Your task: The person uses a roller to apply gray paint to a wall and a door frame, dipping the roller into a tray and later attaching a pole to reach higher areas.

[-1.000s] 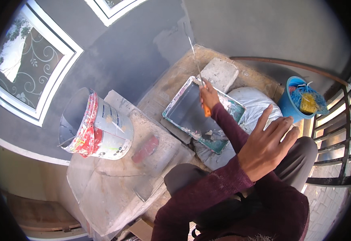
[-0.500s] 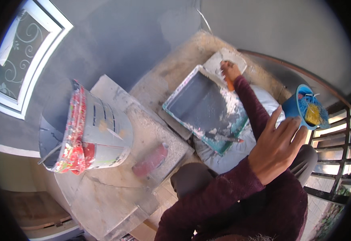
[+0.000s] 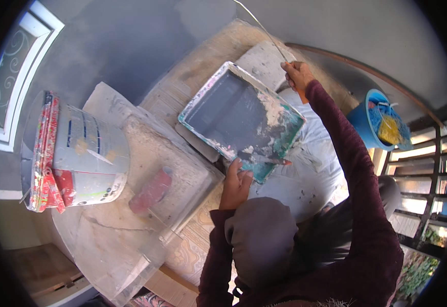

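Left hand point(image 3: 235, 185) lowered onto crusted rectangular paint tray point(image 3: 241, 116), right hand point(image 3: 296, 75) seemingly pinching thin rod point(image 3: 261, 28).

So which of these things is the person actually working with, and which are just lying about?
In use:
- paint tray, its near edge touched by the left hand
- thin rod, gripped by the right hand

Lying about:
- white bucket on its side
- blue tub of yellow stuff
- red roller on plastic sheeting
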Action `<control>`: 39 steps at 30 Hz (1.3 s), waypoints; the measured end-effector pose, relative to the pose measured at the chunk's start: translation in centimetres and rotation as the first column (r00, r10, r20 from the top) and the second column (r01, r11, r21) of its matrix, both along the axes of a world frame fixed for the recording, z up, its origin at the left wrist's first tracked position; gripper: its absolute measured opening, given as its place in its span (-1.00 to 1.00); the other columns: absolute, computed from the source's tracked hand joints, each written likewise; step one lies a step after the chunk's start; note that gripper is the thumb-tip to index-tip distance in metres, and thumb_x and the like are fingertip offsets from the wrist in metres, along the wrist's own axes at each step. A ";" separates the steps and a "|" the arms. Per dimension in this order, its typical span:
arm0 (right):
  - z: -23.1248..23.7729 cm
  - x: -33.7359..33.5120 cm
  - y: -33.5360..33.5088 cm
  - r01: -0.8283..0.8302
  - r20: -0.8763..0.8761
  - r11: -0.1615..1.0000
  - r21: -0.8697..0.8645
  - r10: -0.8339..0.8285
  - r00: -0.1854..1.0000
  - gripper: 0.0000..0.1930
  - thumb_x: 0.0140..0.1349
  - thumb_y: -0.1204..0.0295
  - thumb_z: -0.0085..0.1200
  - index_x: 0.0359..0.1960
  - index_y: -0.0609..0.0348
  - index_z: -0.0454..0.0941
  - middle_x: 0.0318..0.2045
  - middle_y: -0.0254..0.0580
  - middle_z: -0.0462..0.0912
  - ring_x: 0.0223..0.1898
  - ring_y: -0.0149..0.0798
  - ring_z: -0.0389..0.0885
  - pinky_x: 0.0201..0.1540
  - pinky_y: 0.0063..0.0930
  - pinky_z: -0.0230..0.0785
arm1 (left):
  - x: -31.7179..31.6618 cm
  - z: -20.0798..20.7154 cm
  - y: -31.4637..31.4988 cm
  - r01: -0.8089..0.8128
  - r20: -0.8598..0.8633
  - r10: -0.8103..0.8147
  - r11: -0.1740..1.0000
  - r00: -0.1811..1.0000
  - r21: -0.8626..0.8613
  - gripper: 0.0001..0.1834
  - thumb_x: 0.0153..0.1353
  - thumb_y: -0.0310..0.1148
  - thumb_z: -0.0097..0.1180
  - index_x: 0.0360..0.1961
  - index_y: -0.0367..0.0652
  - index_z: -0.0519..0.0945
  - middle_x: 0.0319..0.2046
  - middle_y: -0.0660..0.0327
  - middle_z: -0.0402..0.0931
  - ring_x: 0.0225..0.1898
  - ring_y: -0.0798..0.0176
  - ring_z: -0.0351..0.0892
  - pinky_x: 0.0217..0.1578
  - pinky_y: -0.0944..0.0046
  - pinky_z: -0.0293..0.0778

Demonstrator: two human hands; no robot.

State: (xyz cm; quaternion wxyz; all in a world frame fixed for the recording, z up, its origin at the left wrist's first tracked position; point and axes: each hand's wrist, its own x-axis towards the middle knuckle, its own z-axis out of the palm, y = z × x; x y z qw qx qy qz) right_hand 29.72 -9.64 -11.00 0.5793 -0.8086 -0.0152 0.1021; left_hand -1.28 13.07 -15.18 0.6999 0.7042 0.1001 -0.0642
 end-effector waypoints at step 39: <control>8.5 -9.1 -2.5 -0.042 0.092 0.994 0.099 0.033 0.995 -0.43 0.26 0.32 0.04 0.24 0.30 0.20 -0.59 -0.38 0.38 -0.71 -0.55 0.31 -0.76 -0.58 0.20 | -2.5 -9.3 -12.7 0.266 -0.107 -0.377 0.802 0.920 -0.534 -0.35 0.23 -0.47 0.11 0.29 -0.19 0.09 0.03 0.10 0.36 -0.06 0.26 0.51 -0.09 0.21 0.56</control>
